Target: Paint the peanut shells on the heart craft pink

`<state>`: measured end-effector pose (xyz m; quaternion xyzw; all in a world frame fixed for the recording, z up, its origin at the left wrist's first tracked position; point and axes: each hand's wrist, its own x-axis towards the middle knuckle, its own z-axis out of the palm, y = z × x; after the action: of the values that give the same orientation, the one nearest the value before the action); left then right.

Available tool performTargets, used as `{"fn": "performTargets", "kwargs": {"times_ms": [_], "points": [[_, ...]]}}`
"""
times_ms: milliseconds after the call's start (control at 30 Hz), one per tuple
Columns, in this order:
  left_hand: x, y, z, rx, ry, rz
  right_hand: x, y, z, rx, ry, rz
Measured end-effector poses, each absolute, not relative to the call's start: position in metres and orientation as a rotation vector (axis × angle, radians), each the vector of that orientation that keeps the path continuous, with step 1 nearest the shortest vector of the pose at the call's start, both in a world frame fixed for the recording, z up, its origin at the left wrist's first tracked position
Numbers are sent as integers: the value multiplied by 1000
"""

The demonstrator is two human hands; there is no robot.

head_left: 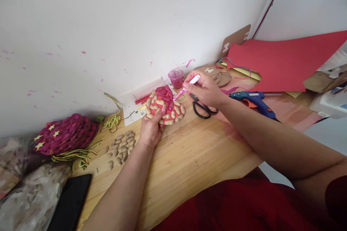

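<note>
My left hand (pixel 151 130) grips the near edge of a red round piece covered with peanut shells (pixel 166 108), holding it tilted above the wooden table (pixel 195 155). Some shells at its top are painted pink. My right hand (pixel 204 88) pinches a pink-handled brush (pixel 187 87), its tip touching the painted shells at the piece's upper right. A small cup of pink paint (pixel 176 78) stands just behind the piece by the wall.
Loose peanut shells (pixel 121 146) lie left of my left hand. A finished pink shell piece with yellow stars (pixel 63 133) sits far left. Black scissors (pixel 202 108), a blue glue gun (pixel 253 101), red paper (pixel 282 63) and a black phone (pixel 72 200) also lie about.
</note>
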<state>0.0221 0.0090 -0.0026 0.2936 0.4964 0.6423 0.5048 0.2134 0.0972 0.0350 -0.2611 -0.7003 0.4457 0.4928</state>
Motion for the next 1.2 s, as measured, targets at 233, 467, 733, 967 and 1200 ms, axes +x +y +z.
{"fn": "performTargets", "kwargs": {"times_ms": [233, 467, 733, 967, 1200], "points": [[21, 8, -4, 710, 1222, 1545, 212, 95, 35, -636, -1734, 1033], [22, 9, -3, 656, 1178, 1567, 214, 94, 36, -641, -1830, 937], [24, 8, 0, 659, 1102, 1581, 212, 92, 35, -577, -1857, 915], [22, 8, -2, 652, 1128, 1564, 214, 92, 41, -651, -1828, 998], [21, 9, -3, 616, 1142, 1576, 215, 92, 48, -690, -1636, 1435]]}}
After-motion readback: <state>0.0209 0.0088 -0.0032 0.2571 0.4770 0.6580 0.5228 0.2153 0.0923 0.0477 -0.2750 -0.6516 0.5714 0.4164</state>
